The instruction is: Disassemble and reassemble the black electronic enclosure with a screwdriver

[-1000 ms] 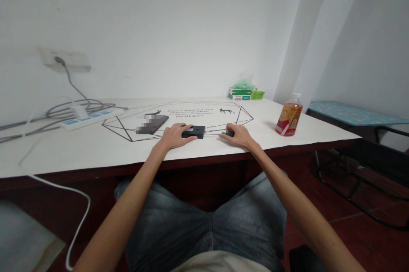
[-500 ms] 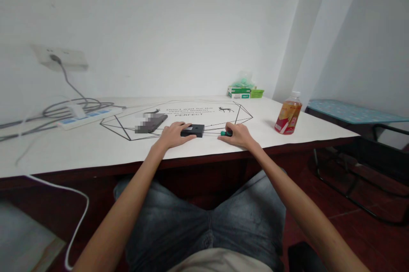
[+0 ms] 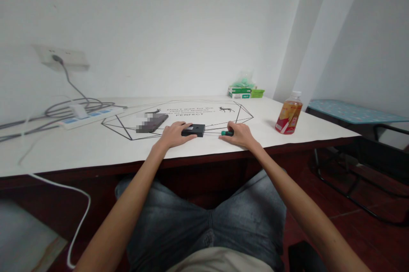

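Observation:
My left hand [image 3: 174, 134] is closed around the left part of a flat black box [image 3: 198, 130], thumb along the near side and fingers over the far side. A small pale label shows on its top, close to my fingers. To the right, my right hand [image 3: 240, 134] grips a screwdriver [image 3: 224, 133] with a green-and-black handle, most of it hidden in my fingers. Its thin shaft seems to point left at the box's right end; whether the tip touches cannot be made out. Both hands rest on the white tabletop [image 3: 96, 152], near its front edge.
A dark phone-like slab [image 3: 155, 123], partly pixelated, lies left of the box. A drink bottle [image 3: 289, 113] stands at the right. Small green-and-white boxes [image 3: 239, 92] sit against the wall. A power strip [image 3: 91, 117] and coiled cables [image 3: 57, 110] lie at the left.
The view has shifted very slightly. Both hands keep the same hold on the box and the screwdriver.

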Motion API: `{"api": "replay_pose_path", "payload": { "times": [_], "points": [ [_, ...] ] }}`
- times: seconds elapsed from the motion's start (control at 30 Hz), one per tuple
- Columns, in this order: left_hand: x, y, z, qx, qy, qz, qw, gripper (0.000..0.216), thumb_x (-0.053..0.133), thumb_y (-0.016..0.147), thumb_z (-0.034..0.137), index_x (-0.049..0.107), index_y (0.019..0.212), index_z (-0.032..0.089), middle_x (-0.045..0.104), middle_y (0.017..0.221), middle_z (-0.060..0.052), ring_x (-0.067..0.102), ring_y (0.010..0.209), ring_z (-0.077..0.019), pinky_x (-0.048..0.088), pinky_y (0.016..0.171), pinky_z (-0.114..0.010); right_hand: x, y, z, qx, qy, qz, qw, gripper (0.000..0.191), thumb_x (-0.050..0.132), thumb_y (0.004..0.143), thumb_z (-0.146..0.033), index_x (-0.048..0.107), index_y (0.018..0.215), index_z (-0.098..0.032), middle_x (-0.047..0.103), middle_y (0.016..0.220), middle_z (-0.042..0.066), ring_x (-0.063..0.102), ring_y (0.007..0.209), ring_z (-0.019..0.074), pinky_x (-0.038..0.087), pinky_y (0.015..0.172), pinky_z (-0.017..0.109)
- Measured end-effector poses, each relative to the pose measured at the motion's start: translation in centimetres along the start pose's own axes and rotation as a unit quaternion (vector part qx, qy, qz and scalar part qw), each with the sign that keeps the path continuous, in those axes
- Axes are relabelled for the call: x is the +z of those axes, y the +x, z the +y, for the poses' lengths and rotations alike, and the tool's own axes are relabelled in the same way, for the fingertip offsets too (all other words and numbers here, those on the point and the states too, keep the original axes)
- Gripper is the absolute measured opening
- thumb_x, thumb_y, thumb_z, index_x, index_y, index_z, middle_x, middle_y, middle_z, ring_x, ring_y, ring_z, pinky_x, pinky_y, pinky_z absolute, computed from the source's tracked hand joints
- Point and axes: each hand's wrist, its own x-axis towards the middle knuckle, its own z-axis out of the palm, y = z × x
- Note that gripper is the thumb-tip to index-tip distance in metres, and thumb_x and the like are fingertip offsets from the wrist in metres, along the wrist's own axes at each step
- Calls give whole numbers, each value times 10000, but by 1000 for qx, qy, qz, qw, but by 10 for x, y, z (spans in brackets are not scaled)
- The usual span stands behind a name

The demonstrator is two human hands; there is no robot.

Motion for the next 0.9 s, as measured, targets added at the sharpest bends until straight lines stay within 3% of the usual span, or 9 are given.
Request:
{"api": "replay_pose_path", "payload": {
  "times": [0.13, 0.23, 0.33, 0.47, 0.6, 0.8, 0.9],
  "points": [
    [0, 0, 0, -2, -1, -2, 1000, 754, 472, 883, 759, 548, 1485, 312, 515, 1548, -104, 453, 1413, -375, 386, 1110, -542, -1, 0, -3, 10, -16, -6, 1000, 456, 636, 862, -653, 656, 947, -206, 670, 714, 35, 582, 671, 195, 238, 630, 283],
    [-1, -1, 1, -4, -2, -4, 1000, 755, 478, 884, 755, 549, 1484, 303, 515, 1549, -106, 454, 1413, -372, 393, 1107, -531, -1, 2, -1, -4, -7, -8, 1000, 440, 556, 936, -604, 661, 808, -196, 683, 734, 56, 586, 693, 184, 242, 630, 291],
    [-1, -1, 1, -6, -2, -3, 1000, 750, 485, 882, 752, 559, 1476, 300, 516, 1547, -102, 456, 1413, -366, 399, 1106, -518, -1, 4, 3, -12, 19, -2, 1000, 437, 613, 907, -591, 645, 734, -192, 696, 805, 61, 592, 750, 178, 269, 641, 285],
    [-1, -1, 1, -5, -2, -4, 1000, 760, 473, 883, 763, 554, 1480, 299, 511, 1551, -104, 457, 1411, -363, 403, 1103, -515, 2, 5, 7, 1, 28, -1, 1000, 412, 735, 804, -606, 640, 836, -207, 689, 819, 35, 587, 750, 180, 274, 638, 273],
    [0, 0, 0, -4, -1, -5, 1000, 762, 480, 882, 757, 550, 1483, 295, 507, 1553, -107, 453, 1417, -367, 399, 1107, -529, 2, 4, 4, 27, 11, -15, 999, 447, 735, 791, -632, 635, 943, -224, 674, 738, 12, 580, 681, 190, 255, 623, 271],
    [0, 0, 0, -3, 3, -3, 1000, 739, 486, 891, 742, 559, 1474, 293, 512, 1548, -110, 456, 1417, -365, 399, 1113, -536, 1, 5, 2, 19, 12, -3, 1000, 402, 568, 936, -588, 691, 872, -210, 701, 733, 47, 618, 719, 197, 284, 650, 284],
    [-2, -1, 1, -2, 1, -3, 1000, 743, 484, 891, 749, 563, 1470, 291, 514, 1546, -116, 458, 1417, -352, 405, 1111, -516, 2, 6, 5, 16, 21, 9, 1000, 423, 601, 915, -583, 684, 772, -194, 725, 811, 66, 621, 758, 191, 300, 654, 287]
  ]
}}
